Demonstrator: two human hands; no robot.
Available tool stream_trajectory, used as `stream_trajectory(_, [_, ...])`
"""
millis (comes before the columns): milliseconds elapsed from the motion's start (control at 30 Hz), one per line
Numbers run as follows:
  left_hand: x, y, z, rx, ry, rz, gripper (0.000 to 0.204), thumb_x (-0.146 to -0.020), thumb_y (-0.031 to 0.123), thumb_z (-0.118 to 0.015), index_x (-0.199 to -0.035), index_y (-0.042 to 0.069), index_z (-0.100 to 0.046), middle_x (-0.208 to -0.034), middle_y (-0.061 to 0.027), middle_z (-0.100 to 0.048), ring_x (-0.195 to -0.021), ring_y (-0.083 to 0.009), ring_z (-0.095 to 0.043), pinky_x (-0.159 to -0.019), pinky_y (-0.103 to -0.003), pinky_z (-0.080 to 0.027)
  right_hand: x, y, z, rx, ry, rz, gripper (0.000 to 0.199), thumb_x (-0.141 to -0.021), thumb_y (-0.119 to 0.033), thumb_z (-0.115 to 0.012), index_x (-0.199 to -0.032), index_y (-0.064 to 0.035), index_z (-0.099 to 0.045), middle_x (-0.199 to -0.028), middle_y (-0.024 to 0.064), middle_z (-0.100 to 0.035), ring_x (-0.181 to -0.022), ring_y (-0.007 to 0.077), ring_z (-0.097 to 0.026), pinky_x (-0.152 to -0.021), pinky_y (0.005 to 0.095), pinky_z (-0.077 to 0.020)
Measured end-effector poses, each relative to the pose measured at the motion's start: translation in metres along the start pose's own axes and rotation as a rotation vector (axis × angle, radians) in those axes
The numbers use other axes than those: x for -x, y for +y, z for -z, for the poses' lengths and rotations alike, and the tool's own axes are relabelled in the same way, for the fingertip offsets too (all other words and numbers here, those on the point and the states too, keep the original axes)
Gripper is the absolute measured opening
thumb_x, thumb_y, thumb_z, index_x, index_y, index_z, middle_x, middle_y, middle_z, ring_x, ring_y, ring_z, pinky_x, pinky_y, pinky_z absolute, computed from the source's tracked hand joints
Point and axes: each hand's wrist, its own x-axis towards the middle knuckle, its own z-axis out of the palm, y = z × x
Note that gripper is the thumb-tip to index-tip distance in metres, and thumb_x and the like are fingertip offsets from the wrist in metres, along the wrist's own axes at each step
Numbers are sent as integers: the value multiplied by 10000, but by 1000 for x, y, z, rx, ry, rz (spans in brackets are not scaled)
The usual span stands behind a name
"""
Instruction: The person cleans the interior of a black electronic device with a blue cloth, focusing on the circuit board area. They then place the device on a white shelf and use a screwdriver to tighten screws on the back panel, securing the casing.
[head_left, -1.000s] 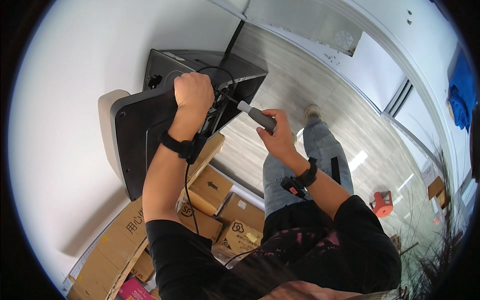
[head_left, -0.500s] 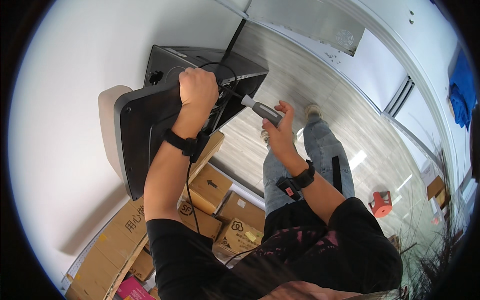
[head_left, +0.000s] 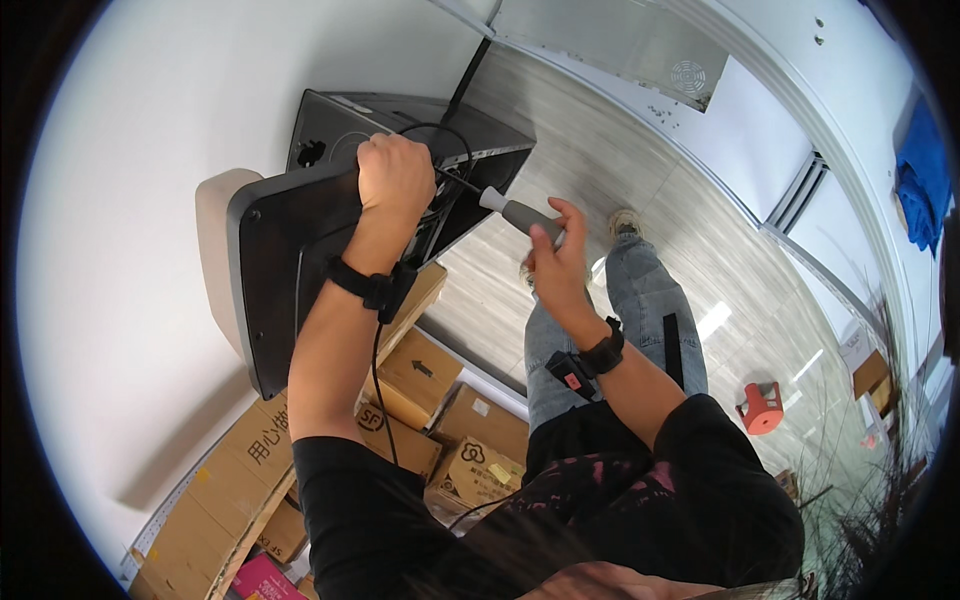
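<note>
My right hand [head_left: 560, 258] is closed around the grey handle of a screwdriver [head_left: 530, 219], index finger raised off it. The screwdriver's thin dark shaft points left toward the open side of a black casing [head_left: 480, 150], close to my left hand. Its tip is hidden. My left hand [head_left: 397, 175] makes a fist at the upper right corner of a tilted dark panel [head_left: 275, 290] with a beige back part [head_left: 222, 250]. What the fingers grip on their far side does not show. A black cable [head_left: 468, 150] loops beside this hand.
Cardboard boxes [head_left: 420, 370] are stacked below the casing and along the white wall [head_left: 130, 250]. My legs stand on the pale floor [head_left: 590, 120]. A red stool [head_left: 762, 408] is at the right, and blue cloth [head_left: 922, 180] hangs at the far right.
My right hand and the screwdriver have shifted slightly left and up, and the handle has turned a little. My left hand stays in place.
</note>
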Motion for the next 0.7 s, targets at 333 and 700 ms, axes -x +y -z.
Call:
stream_trajectory(333, [0, 0, 2, 13, -6, 4, 116, -794, 199, -633, -731, 141, -713, -765, -21, -657, -776, -203, -624, -656, -322, -425, -8, 11, 1, 303, 93, 337, 385, -981, -235, -557, -1282, -18, -455, -902, 136, -566, -764, 245, -583, -642, 318, -464])
stream_trajectory(700, [-1, 1, 2, 31, -23, 33, 129, -738, 268, -707, -709, 143, -706, -782, -27, -663, -805, -209, -631, -682, -325, -453, 6, 16, -11, -78, 87, 184, 419, -940, -109, -621, -1300, -58, -413, -1041, 101, -479, -694, 122, -548, -553, 254, -492])
